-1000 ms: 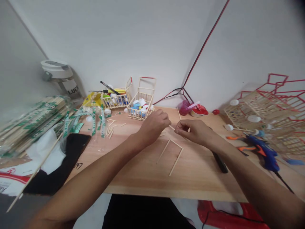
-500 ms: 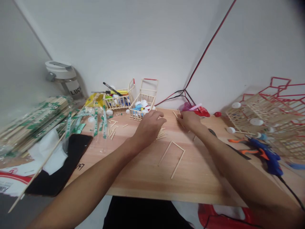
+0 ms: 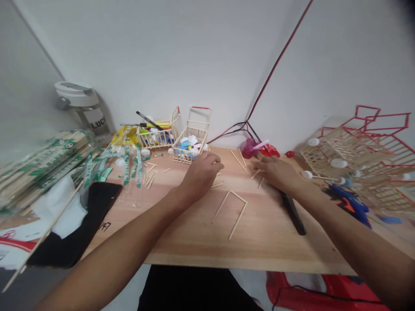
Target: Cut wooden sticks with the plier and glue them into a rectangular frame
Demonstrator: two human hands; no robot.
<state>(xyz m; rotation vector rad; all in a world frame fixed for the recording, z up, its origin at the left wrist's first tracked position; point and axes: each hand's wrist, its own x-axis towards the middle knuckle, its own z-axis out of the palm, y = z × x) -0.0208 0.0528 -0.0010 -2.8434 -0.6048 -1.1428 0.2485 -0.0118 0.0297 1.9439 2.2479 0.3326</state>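
My left hand (image 3: pixel 202 170) rests above the table with its fingers loosely curled and thumb a little apart; nothing shows in it. Short wooden sticks (image 3: pixel 218 183) lie partly hidden beside it. To the right, my right hand (image 3: pixel 275 172) is curled down at the table by a few loose sticks (image 3: pixel 256 173); what it grips, if anything, is hidden. A long black tool (image 3: pixel 293 214) sticks out from under that hand and forearm. Between my arms lies a three-sided stick frame (image 3: pixel 238 220). Two longer sticks (image 3: pixel 238 160) lie farther back.
Two small stick carts (image 3: pixel 191 144) with coloured pieces stand against the wall. Red-trimmed stick carts (image 3: pixel 353 147) with white wheels are at right, near a blue glue gun (image 3: pixel 350 201). Packaged sticks (image 3: pixel 48 168), a black phone (image 3: pixel 74 242) and a jar (image 3: pixel 86 108) occupy the left.
My right hand has moved right, away from the two longer sticks, uncovering them. The black tool has swung round to point more toward me. My left hand has barely moved; the whole view shifted slightly.
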